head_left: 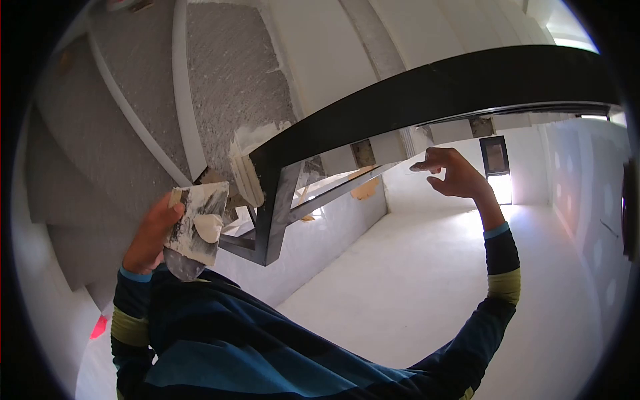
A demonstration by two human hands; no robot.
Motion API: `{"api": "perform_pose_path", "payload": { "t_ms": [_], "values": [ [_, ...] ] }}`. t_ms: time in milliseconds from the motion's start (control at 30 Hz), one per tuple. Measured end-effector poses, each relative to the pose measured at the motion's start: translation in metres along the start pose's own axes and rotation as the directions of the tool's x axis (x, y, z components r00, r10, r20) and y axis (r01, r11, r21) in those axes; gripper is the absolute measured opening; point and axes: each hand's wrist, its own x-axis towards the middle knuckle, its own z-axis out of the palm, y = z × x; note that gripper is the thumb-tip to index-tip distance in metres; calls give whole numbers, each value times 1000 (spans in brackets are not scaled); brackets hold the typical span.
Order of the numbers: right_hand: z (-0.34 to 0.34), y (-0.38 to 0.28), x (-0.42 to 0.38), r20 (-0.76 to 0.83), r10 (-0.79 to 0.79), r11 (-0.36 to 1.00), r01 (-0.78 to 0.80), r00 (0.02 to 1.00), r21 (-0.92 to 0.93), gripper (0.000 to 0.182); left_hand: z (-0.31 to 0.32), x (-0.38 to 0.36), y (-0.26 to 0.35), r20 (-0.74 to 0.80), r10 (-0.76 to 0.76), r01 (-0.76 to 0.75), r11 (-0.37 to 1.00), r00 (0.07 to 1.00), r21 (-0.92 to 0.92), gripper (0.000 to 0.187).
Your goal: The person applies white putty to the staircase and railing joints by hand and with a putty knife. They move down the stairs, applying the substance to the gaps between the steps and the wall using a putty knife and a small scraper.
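My left hand (152,230) is closed on the edge of a plaster-smeared flat scraper (200,200). A lump of white plaster (208,227) sits on its face. Below it, a grey rounded blade (183,265) sticks out near the same hand; whether the hand grips that too is hard to tell. My right hand (453,172) is raised just under the black steel stair beam (427,90). Its index finger stretches to the left, the thumb stands apart and the other fingers are bent. I see nothing in it.
Grey winding stair treads (233,73) lie at the upper left, with plaster smeared beside the beam's lower end. A black angled frame (270,227) juts out near my body. Far below are a pale floor (400,280), a white wall (580,193) and a narrow window (495,163).
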Motion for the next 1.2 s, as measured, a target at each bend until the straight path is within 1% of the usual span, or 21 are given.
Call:
{"api": "perform_pose_path", "payload": {
  "t_ms": [100, 233, 300, 367, 433, 467, 500, 567, 633, 733, 833, 867, 900, 967, 1000, 1033, 1067, 1100, 1133, 1167, 1200],
  "values": [
    [3, -15, -17, -33, 65, 985, -59, 997, 161, 51, 0, 3, 1, 41, 7, -8, 1000, 999, 26, 42],
    [43, -67, -22, -101, -98, 927, 128, 990, 354, 56, 6, 4, 3, 60, -14, 17, 999, 998, -51, 43],
    [78, -117, -14, -372, -220, 884, 346, 902, 314, 62, 10, 3, 5, 105, -64, 71, 995, 992, -67, 45],
    [101, -169, 14, -402, -294, 768, 465, 867, 439, 67, 10, 9, 5, 214, -38, 51, 997, 976, -55, 51],
    [127, -204, 34, -438, -304, 665, 518, 846, 538, 66, 17, 2, 6, 281, -126, 165, 979, 951, -123, 51],
    [138, -215, 45, -490, -298, 646, 551, 819, 528, 66, 13, 4, -2, 327, -118, 178, 971, 938, -159, 48],
    [144, -222, 49, -533, -287, 626, 577, 796, 524, 67, 24, -4, 2, 285, -153, 200, 970, 946, -142, 44],
    [146, -241, 67, -645, -300, 713, 614, 703, 338, 67, 18, -4, -6, 290, -105, 172, 961, 951, -216, 42],
    [154, -245, 80, -617, -263, 651, 608, 742, 454, 68, 18, -12, 4, 223, -101, 156, 956, 970, -247, 41],
    [159, -219, 79, -645, -321, 617, 669, 694, 413, 71, 43, -12, 0, 160, -109, 151, 949, 981, -278, 40],
    [163, -217, 91, -640, -350, 617, 682, 684, 392, 71, 35, -16, -1, 86, -129, 148, 951, 988, -270, 40],
    [157, -218, 89, -618, -328, 657, 643, 714, 394, 61, 36, -18, -1, 43, -131, 138, 957, 990, -257, 40],
    [155, -216, 89, -628, -327, 649, 651, 706, 394, 61, 35, -21, 0, 35, -131, 136, 960, 991, -245, 40],
    [147, -226, 93, -537, -381, 731, 601, 753, 324, 45, 23, -37, 9, -98, -86, 40, 917, 991, -397, 38],
    [150, -246, 98, -518, -264, 745, 513, 814, 426, 37, 10, -43, 15, -81, -87, 47, 913, 993, -405, 38],
    [151, -256, 107, -522, -256, 746, 510, 813, 428, 37, 4, -44, 18, -228, -24, -67, 921, 973, -383, 37],
    [149, -277, 114, -520, -205, 649, 513, 829, 562, 40, -6, -50, 21, -360, 44, -179, 919, 932, -351, 36],
    [151, -294, 120, -512, -156, 526, 510, 844, 680, 42, -15, -55, 18, -351, 45, -175, 921, 935, -348, 36],
    [160, -311, 129, -539, -151, 463, 541, 829, 702, 46, -25, -59, 13, -459, 126, -273, 923, 879, -270, 34],
    [168, -329, 138, -549, -172, 391, 568, 818, 724, 39, -35, -66, 10, -552, 212, -362, 915, 806, -177, 33],
    [183, -354, 149, -462, -37, 156, 462, 886, 873, 32, -48, -71, 7, -540, 208, -353, 918, 815, -179, 33]
  ]
}}
